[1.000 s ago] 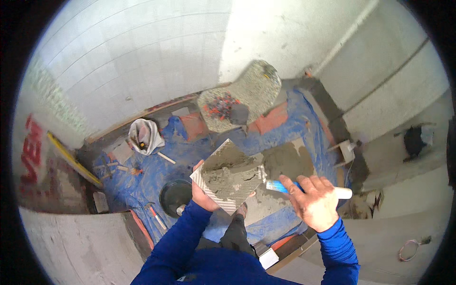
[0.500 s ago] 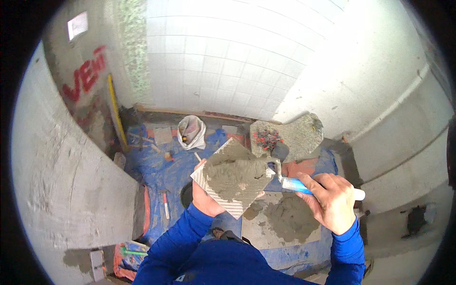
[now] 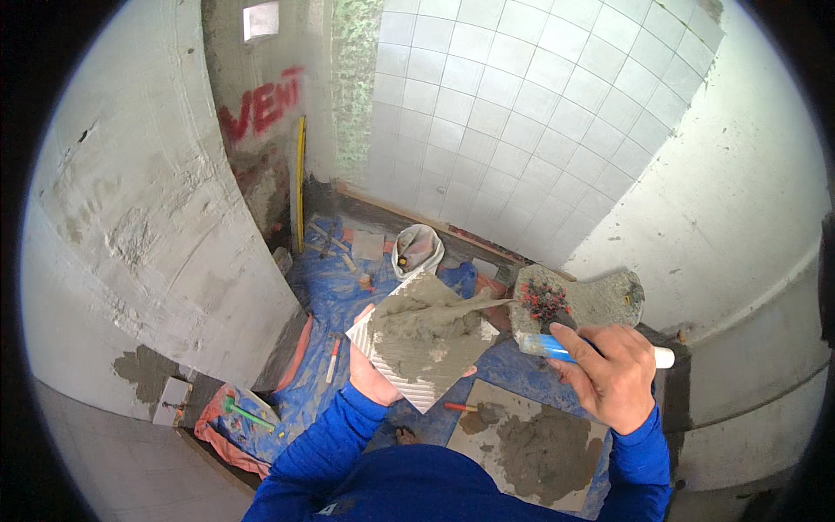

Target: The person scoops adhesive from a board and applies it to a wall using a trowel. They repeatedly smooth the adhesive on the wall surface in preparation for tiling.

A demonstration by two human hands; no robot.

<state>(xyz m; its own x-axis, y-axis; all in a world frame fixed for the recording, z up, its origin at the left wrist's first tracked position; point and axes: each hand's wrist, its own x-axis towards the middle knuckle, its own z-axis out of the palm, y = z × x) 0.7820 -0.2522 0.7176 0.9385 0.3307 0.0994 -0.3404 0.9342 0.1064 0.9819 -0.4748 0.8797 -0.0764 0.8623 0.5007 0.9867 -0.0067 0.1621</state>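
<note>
My left hand (image 3: 372, 383) holds a square tile (image 3: 416, 393) from below, its ribbed back facing up. Grey mortar (image 3: 422, 335) covers most of that back, leaving bare ribs along the near left edge. In my right hand (image 3: 616, 370), closed around it, is a trowel with a blue handle (image 3: 557, 348) and white end. Its thin blade (image 3: 487, 305), smeared grey, reaches over the far right part of the tile, at the mortar. Below on the floor, a pale board (image 3: 474, 444) bears a wide heap of wet mortar (image 3: 552, 452).
Blue sheeting (image 3: 335, 300) covers the floor. Toward the tiled wall (image 3: 513, 113) stand a white sack (image 3: 417, 250) and a speckled slab (image 3: 600, 296) with red and dark bits (image 3: 545, 300). A yellow level (image 3: 300, 183) leans at the left corner. A green-handled tool (image 3: 250, 414) lies lower left.
The view has turned, so the room's surroundings sit further right. The trowel blade, at the tile's right corner before, now lies flatter across its far right side. The mortar's surface looks rougher.
</note>
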